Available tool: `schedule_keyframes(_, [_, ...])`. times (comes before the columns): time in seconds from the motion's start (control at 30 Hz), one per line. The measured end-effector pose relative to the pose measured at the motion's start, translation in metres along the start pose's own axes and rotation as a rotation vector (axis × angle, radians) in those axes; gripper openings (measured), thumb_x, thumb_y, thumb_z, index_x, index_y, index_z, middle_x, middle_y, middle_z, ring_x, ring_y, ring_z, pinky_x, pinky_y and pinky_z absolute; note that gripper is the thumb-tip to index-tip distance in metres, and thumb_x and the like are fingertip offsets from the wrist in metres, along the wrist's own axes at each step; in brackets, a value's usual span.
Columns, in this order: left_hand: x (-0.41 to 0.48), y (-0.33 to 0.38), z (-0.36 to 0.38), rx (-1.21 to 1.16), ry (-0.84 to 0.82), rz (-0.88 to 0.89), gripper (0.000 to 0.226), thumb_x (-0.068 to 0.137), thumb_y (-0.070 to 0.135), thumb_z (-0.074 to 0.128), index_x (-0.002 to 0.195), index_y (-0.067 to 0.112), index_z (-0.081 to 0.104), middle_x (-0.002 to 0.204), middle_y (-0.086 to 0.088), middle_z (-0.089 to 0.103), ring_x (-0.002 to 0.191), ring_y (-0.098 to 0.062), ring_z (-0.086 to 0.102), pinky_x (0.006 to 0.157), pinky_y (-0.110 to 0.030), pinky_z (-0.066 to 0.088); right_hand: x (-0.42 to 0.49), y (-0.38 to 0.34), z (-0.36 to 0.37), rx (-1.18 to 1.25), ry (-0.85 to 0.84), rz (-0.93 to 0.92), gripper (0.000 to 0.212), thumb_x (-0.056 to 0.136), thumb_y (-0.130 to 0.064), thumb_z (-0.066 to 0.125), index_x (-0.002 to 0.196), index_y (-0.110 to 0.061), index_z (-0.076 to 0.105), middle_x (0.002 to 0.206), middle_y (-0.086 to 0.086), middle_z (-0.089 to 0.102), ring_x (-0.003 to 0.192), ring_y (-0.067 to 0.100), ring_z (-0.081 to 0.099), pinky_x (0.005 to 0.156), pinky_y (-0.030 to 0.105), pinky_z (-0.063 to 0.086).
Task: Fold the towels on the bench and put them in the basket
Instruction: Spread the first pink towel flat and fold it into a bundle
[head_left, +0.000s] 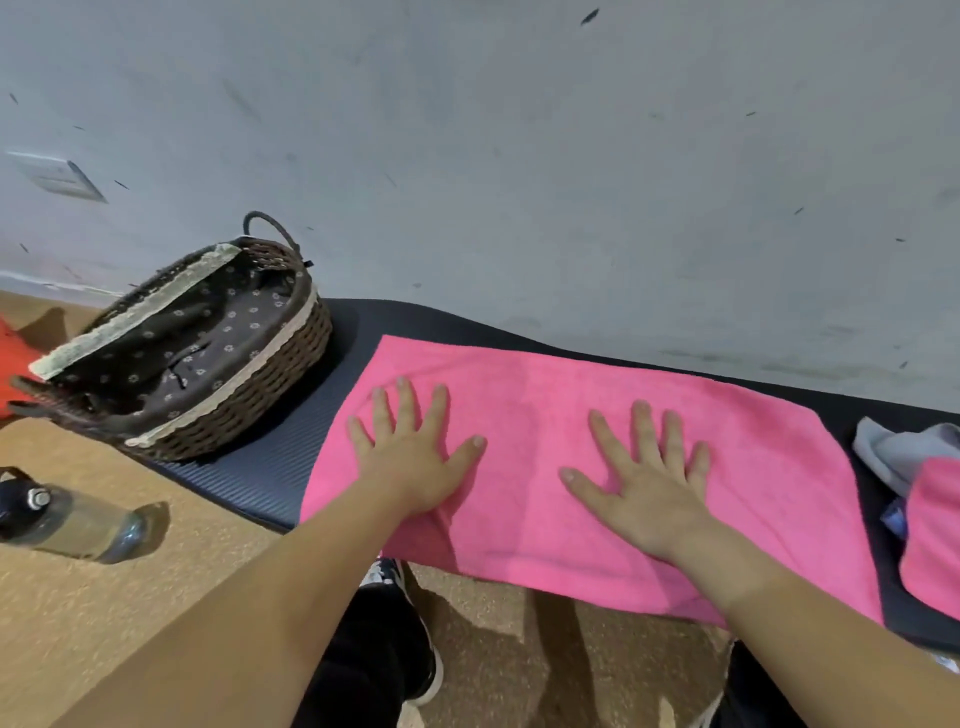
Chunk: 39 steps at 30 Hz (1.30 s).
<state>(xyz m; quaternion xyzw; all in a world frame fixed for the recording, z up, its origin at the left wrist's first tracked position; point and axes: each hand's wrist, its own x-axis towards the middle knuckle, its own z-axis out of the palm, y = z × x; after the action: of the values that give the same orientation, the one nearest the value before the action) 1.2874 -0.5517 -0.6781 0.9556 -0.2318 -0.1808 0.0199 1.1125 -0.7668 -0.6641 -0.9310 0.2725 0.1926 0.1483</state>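
On the floor at the far left a clear water bottle (72, 525) lies on its side, well apart from the work and no part of it. Just beyond it the wicker basket (270, 408) sits on the left end of the bench (249, 478). Its patterned liner is exposed and no towel shows inside, so it looks ready to receive the folded pieces within easy reach. To the right of the basket, near it but not touching, the pink towel (545, 384) is spread along the dark padded bench top, and its near edge hangs over the front. The left hand (415, 452) rests flat on the towel's left part with fingers straight and fanned apart. It grips nothing and presses down on the cloth. The right hand (649, 483) lies the same way further right, palm down and fingers splayed. This flat, spread placement looks meant to smooth out wrinkles and hold the fabric steady before a fold is made, so the folding seems to be at an early stage. At the right edge a grey towel (898, 447) lies crumpled with another pink towel (935, 540) over it, both on the bench and apparently waiting their turn.
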Motion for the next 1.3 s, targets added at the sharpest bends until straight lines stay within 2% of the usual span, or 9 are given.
schedule_keyframes(0.27, [0.02,-0.038,-0.007,0.083,0.1,0.116,0.086,0.091,0.084,0.008,0.163,0.04,-0.008,0.172,-0.007,-0.015,0.157,-0.037,-0.016,0.124,-0.063,-0.008,0.017,-0.027,0.004,0.038,0.082,-0.051,0.083,0.085,-0.091,0.008,0.156,-0.054,-0.014,0.166,-0.002,-0.032,0.15,0.031,-0.036,0.121,0.06,-0.019])
schedule_keyframes(0.43, [0.004,-0.003,-0.014,0.13,0.21,0.159,0.077,0.101,0.067,0.017,0.165,0.025,0.012,0.173,-0.013,-0.002,0.158,-0.039,-0.005,0.125,-0.063,-0.001,-0.005,-0.001,-0.022,0.122,0.047,-0.01,0.08,0.088,-0.087,0.014,0.158,-0.053,-0.008,0.168,-0.004,-0.028,0.153,0.029,-0.03,0.122,0.057,-0.016])
schedule_keyframes(0.67, [-0.023,0.118,0.003,0.006,0.027,0.465,0.077,0.1,0.071,0.018,0.164,0.036,-0.007,0.169,-0.006,-0.025,0.155,-0.037,-0.022,0.125,-0.063,-0.006,-0.028,0.083,-0.033,0.124,-0.049,0.192,0.083,0.091,-0.084,0.016,0.16,-0.047,-0.01,0.169,-0.001,-0.027,0.154,0.032,-0.027,0.122,0.06,-0.014])
schedule_keyframes(0.83, [-0.015,0.136,0.027,0.169,-0.017,0.483,0.076,0.094,0.079,0.003,0.157,0.044,-0.022,0.164,-0.005,-0.035,0.15,-0.039,-0.033,0.121,-0.068,-0.012,-0.022,0.129,-0.025,0.174,0.009,0.076,0.075,0.098,-0.071,0.031,0.161,-0.046,-0.002,0.169,-0.011,-0.022,0.155,0.019,-0.025,0.122,0.058,-0.017])
schedule_keyframes(0.97, [-0.02,0.142,0.02,0.134,0.011,0.457,0.078,0.093,0.077,0.0,0.163,0.041,-0.008,0.17,-0.004,-0.022,0.156,-0.037,-0.022,0.123,-0.062,-0.012,-0.014,0.14,-0.033,0.361,0.201,0.008,0.064,0.098,-0.057,0.052,0.155,-0.03,0.041,0.169,0.004,0.022,0.157,0.026,0.014,0.127,0.05,0.01])
schedule_keyframes(1.07, [-0.014,0.175,0.006,0.071,0.066,0.498,0.084,0.093,0.069,0.007,0.164,0.026,0.019,0.173,-0.009,0.003,0.159,-0.037,0.001,0.127,-0.059,0.005,-0.014,0.155,-0.045,0.5,0.436,0.027,0.047,0.093,-0.041,0.063,0.134,-0.017,0.064,0.135,0.009,0.057,0.127,0.029,0.052,0.111,0.039,0.041])
schedule_keyframes(1.13, [0.001,0.212,-0.005,0.028,0.153,0.613,0.077,0.096,0.059,0.023,0.158,0.015,0.038,0.168,-0.018,0.025,0.156,-0.042,0.02,0.126,-0.057,0.018,-0.017,0.167,-0.051,0.541,0.484,0.108,0.034,0.093,-0.036,0.064,0.122,-0.019,0.068,0.116,0.007,0.06,0.106,0.024,0.059,0.094,0.036,0.048])
schedule_keyframes(1.2, [0.015,0.257,-0.017,0.006,0.147,0.698,0.059,0.103,0.041,0.043,0.153,0.01,0.045,0.164,-0.02,0.033,0.154,-0.038,0.027,0.128,-0.044,0.015,-0.019,0.176,-0.053,0.585,0.458,0.173,0.027,0.094,-0.039,0.063,0.109,-0.018,0.069,0.104,0.006,0.067,0.095,0.023,0.063,0.081,0.034,0.05])
schedule_keyframes(1.3, [0.03,0.323,-0.03,0.041,0.074,0.806,0.057,0.102,0.021,0.055,0.156,0.014,0.04,0.162,-0.01,0.038,0.151,-0.028,0.032,0.123,-0.034,0.019,-0.023,0.184,-0.05,0.692,0.401,0.214,0.03,0.095,-0.038,0.066,0.103,-0.01,0.07,0.097,0.009,0.074,0.094,0.027,0.068,0.085,0.04,0.055])
